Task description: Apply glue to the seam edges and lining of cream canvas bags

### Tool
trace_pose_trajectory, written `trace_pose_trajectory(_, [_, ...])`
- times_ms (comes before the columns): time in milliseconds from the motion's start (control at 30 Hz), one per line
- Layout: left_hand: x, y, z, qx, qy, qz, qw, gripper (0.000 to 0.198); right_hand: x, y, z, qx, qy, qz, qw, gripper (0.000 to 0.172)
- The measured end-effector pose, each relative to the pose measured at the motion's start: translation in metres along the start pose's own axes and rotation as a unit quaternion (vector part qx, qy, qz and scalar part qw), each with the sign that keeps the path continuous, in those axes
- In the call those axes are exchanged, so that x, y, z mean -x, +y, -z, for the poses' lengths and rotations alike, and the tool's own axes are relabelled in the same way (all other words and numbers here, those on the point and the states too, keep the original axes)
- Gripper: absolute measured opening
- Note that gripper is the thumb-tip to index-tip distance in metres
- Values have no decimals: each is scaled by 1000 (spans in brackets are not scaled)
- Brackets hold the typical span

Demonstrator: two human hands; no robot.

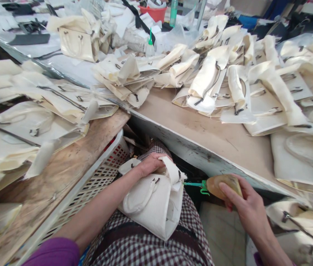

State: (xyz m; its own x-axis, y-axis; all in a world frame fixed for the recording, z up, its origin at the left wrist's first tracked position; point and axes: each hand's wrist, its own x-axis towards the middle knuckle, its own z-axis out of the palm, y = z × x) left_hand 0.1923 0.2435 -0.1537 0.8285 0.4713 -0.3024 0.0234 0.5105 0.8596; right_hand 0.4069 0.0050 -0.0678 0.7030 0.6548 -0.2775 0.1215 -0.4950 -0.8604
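Note:
A cream fabric bag with a looped handle and a dark zipper end rests on my lap, over a checked apron. My left hand grips the bag at its upper edge, with part of the fingers hidden behind the cloth. In my right hand is a glue bottle, held on its side, with yellowish contents and a green nozzle. The nozzle tip points left and meets or nearly meets the bag's upper right corner; whether it touches is hard to tell.
Many similar cream bags cover the table. More bags lie on a wooden board at left. Beside my lap stands a white plastic basket. A small bottle with a green tip and a red basin are farther back.

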Motion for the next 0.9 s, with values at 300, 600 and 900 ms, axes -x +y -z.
trace_pose_trajectory(300, [0, 2, 0, -7, -14, -10, 1000, 30, 10, 2, -9, 17, 62, 11, 998, 64])
trace_pose_trajectory(600, [0, 1, 0, -14, -7, -14, 1000, 29, 8, 6, 9, -14, -41, -13, 999, 56])
trace_pose_trajectory(900, [0, 1, 0, -35, 7, -13, 999, 21, 13, 1, 11, -13, -59, -22, 998, 56])
